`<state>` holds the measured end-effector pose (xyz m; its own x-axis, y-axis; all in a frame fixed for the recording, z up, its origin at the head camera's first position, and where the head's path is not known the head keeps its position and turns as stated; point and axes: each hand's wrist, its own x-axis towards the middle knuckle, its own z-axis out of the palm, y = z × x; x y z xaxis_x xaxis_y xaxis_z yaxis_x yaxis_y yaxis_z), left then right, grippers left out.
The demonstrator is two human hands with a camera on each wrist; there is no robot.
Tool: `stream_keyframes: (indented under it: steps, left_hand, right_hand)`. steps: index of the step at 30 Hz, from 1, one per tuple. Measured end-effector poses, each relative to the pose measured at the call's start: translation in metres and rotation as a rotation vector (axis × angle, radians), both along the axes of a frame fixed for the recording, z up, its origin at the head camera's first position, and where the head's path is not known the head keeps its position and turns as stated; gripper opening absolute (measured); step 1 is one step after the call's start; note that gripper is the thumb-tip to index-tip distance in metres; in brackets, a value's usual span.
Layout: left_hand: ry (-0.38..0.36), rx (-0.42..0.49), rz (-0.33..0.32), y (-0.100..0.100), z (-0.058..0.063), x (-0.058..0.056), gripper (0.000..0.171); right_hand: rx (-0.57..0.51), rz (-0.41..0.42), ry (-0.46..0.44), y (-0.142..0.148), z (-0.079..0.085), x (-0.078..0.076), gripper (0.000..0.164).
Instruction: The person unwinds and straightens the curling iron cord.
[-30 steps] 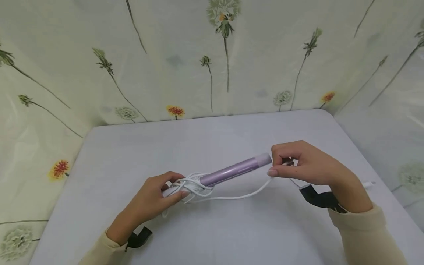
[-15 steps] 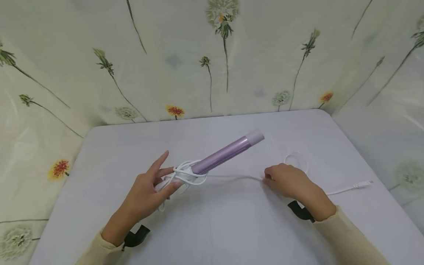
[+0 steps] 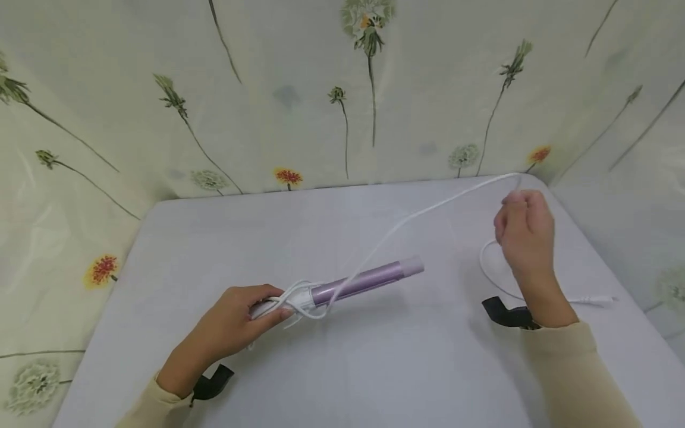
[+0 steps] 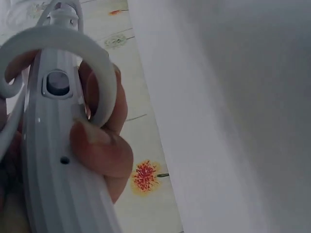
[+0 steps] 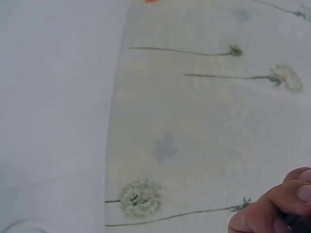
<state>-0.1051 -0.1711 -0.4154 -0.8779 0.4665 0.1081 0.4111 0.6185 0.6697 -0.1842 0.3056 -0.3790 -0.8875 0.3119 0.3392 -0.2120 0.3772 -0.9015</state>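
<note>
A curling iron with a purple barrel, pale tip and white handle is tilted over the table, tip to the right. My left hand grips its handle, thumb along the near side. In the left wrist view the handle shows a grey button, and the white cord loops loosely around it. From the handle the cord rises across the barrel to my raised right hand, which pinches it. The right wrist view shows only some curled fingers at the corner.
The cord's plug end lies on the white table at the right, beyond the right wrist. A floral curtain stands behind and beside the table. Black straps are on both wrists.
My right hand has dipped toward the table, then lifted up and away to the right, drawing the cord over the barrel. Fewer cord turns wrap the handle. The barrel rose, then lowered.
</note>
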Motion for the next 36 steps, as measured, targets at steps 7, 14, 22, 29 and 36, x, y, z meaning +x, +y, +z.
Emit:
stream_keyframes:
  steps: [7, 14, 22, 29, 36]
  left_hand:
    - [-0.044, 0.076, 0.196, -0.015, -0.009, -0.009, 0.03]
    - [-0.112, 0.143, 0.225, -0.009, -0.007, -0.01, 0.029]
    - [-0.198, 0.197, 0.121, 0.008, 0.001, 0.002, 0.026]
    - [-0.26, 0.262, -0.129, 0.015, 0.004, 0.015, 0.018]
    - [-0.21, 0.242, -0.379, 0.02, 0.0, 0.014, 0.014]
  right_hand:
    - [0.137, 0.095, -0.403, 0.034, -0.005, 0.007, 0.046]
    - [0.637, 0.316, -0.428, 0.003, -0.024, 0.011, 0.045]
    - [0.612, 0.784, -0.166, -0.106, -0.036, 0.011, 0.055]
    - [0.477, 1.158, -0.234, -0.167, -0.069, -0.007, 0.09]
    - [0.429, 1.202, 0.006, -0.202, -0.061, 0.005, 0.081]
